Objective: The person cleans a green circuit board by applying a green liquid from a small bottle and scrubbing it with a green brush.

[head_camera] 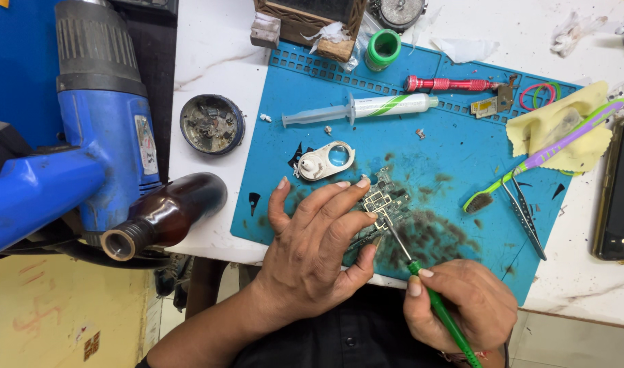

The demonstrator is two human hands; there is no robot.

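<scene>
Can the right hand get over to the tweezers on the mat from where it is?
Probably yes. The tweezers lie uncovered on the blue mat, above the right hand, with nothing between. But that hand grips a green screwdriver, so it would need freeing first.
</scene>
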